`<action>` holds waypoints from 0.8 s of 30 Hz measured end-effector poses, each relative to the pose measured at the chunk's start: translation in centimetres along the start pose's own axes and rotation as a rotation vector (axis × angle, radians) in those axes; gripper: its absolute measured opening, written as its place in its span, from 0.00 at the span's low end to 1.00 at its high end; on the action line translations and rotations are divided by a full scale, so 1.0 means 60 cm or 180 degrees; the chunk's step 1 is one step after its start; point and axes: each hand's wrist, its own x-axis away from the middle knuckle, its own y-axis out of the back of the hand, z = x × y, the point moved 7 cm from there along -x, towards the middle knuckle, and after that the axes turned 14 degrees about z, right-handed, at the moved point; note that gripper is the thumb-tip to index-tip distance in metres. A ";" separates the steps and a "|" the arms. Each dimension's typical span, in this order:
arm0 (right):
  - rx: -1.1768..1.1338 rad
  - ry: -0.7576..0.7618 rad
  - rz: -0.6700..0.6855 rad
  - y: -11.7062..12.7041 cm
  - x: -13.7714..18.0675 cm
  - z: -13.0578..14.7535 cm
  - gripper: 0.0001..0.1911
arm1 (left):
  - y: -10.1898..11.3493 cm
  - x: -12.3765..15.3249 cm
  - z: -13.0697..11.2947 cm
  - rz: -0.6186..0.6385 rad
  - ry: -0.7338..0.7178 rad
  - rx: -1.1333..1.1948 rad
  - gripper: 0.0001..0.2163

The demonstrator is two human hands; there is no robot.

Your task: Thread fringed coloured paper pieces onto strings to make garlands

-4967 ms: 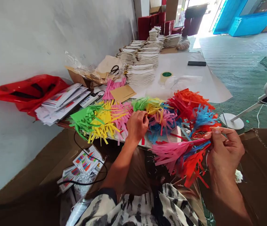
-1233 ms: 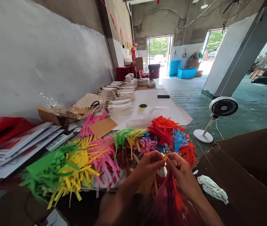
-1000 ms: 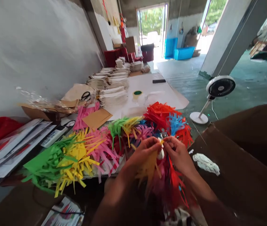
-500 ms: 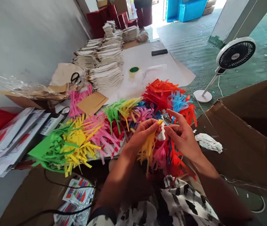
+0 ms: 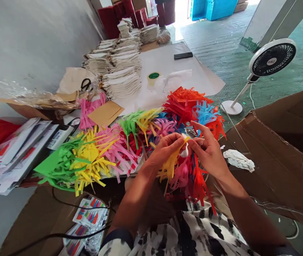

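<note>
A yellow paper tassel (image 5: pixel 171 164) hangs with its fringe downward, its top end pinched between the thumb and fingers of my left hand (image 5: pixel 170 146). My right hand (image 5: pixel 207 149) pinches the tip of the same tassel from the other side, its index finger raised and stretched out. Below my hands dangle a pink tassel (image 5: pixel 181 176) and a red tassel (image 5: pixel 199 185). Along the table edge lie fringed bundles in green (image 5: pixel 57 165), yellow (image 5: pixel 88 158) and pink (image 5: pixel 118 147). Red-orange fringe (image 5: pixel 182 101) and light blue fringe (image 5: pixel 206 113) are heaped beyond my right hand.
Stacks of whitish cloth-like pieces (image 5: pixel 123 83) fill the table's far left. A tape roll (image 5: pixel 153 77), a phone (image 5: pixel 183 56) and scissors (image 5: pixel 85 84) lie on it. A fan (image 5: pixel 271 61) stands at right behind an opened cardboard box (image 5: pixel 279 142). Printed packets (image 5: pixel 89 217) lie lower left.
My right hand has closed in on my left, and its thumb and fingers now meet at the tassel's top. The tassel's tip points further right. The view has shifted slightly.
</note>
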 end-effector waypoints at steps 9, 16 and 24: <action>-0.0239 -0.0164 0.0270 0.000 -0.008 -0.022 0.30 | 0.005 -0.004 -0.007 0.0164 -0.0241 -0.0527 0.24; 0.0219 -0.0406 0.0639 -0.001 -0.006 -0.033 0.17 | 0.007 0.003 -0.016 0.0235 -0.0134 -0.1233 0.22; 0.1263 -0.0061 -0.0322 0.036 -0.003 0.006 0.17 | 0.013 0.001 -0.011 0.0197 -0.0169 -0.1372 0.21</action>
